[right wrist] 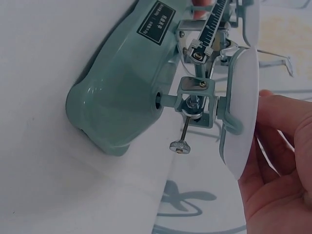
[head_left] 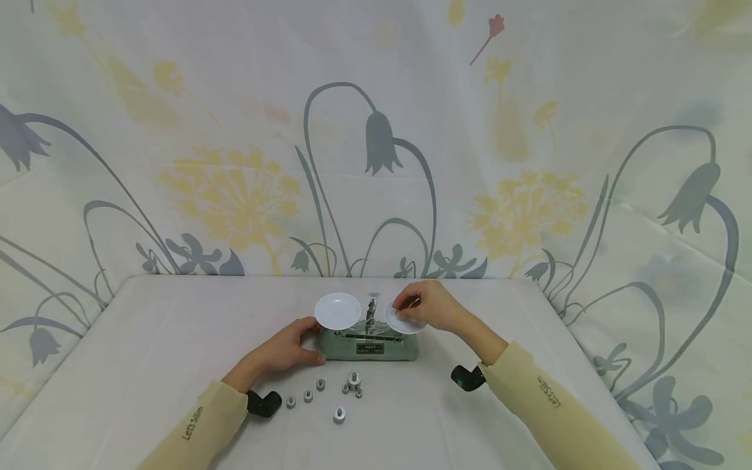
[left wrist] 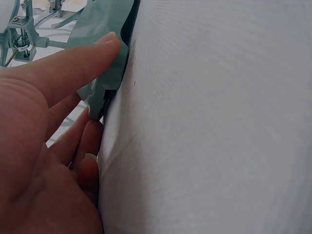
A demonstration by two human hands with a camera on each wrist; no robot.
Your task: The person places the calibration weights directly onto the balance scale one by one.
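Note:
A green balance scale [head_left: 370, 349] with a white left pan [head_left: 337, 311] and a white right pan [right wrist: 243, 112] stands on the table. My left hand [head_left: 288, 349] grips the left end of its base, thumb on the front corner and the other fingers round behind. Over the right pan is my right hand [head_left: 431, 307], its bent fingers reaching down to the pan's surface. In the right wrist view this hand [right wrist: 280, 151] is behind the pan, which hides the fingertips; I cannot tell whether they pinch anything.
Several small metal weights lie on the white tablecloth before the scale, with a larger weight [head_left: 354, 380] among them and another weight [head_left: 339, 415] nearer me. A knurled adjusting screw [right wrist: 180, 146] sticks out at the scale's right side. A flowered cloth [head_left: 376, 196] hangs behind.

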